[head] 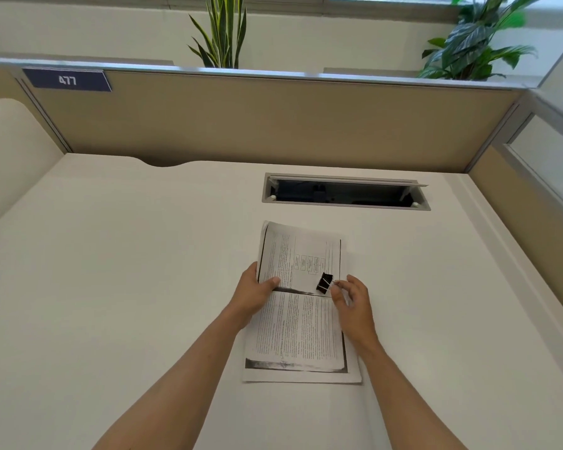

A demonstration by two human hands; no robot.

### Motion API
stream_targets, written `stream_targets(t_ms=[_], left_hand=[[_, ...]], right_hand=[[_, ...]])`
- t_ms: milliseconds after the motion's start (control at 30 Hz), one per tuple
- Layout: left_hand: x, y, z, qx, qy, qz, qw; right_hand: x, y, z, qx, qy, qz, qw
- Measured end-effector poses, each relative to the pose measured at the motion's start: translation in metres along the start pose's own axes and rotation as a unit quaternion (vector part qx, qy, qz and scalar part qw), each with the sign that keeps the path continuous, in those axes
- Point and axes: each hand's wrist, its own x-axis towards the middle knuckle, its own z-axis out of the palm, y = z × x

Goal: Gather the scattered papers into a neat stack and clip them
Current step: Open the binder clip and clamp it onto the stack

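Head view, risks first: papers (301,306) gathered into one stack on desk (143,287), just this side of cable tray slot (345,191), but edges not flush, bottom sheets poking out past top sheet at near and right edges, far-left corner slightly lifted. Clipping as-is likely locks in misalignment or misses lowest sheets. Binder clip (324,283) sitting on top sheet near stack's right edge, roughly mid-length, tilted, not yet biting any edge as far as visible; held only by one wire handle, so could swing or drop during reposition. Opening needs both handles squeezed; single-handle pinch won't do that, regrip probably required, slip risk there. Pushing clip on from right could skid stack leftward unless braced well. Pose: left hand (255,295) on stack's left edge at about mid-length, thumb curled over top sheet, fingers wrapped under or behind edge, gripping papers, forearm coming in from lower left. Right hand (351,303) just right of clip, over stack's right edge, thumb and forefinger pinching silver wire handle, remaining fingers loosely curled, wrist raised off desk, forearm from lower right. Cannot tell whether clip jaws open at all.
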Motion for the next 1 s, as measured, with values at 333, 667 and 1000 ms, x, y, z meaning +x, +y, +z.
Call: stream_targets(t_ms=[333,667,1000], left_hand=[[-0.012,0.027,-0.014,-0.015,-0.019,0.109,0.994],[-0.024,0.084,-0.023,-0.057,0.029,0.247,0.967],[-0.041,0.093,-0.017,-0.123,0.09,0.304,0.941]], right_hand=[[0.007,-0.053,-0.033,0.109,-0.061,-0.048,0.991],[-0.003,-0.114,-0.037,0.084,0.016,-0.234,0.968],[-0.01,-0.095,-0.034,0.109,0.012,-0.212,0.971]])
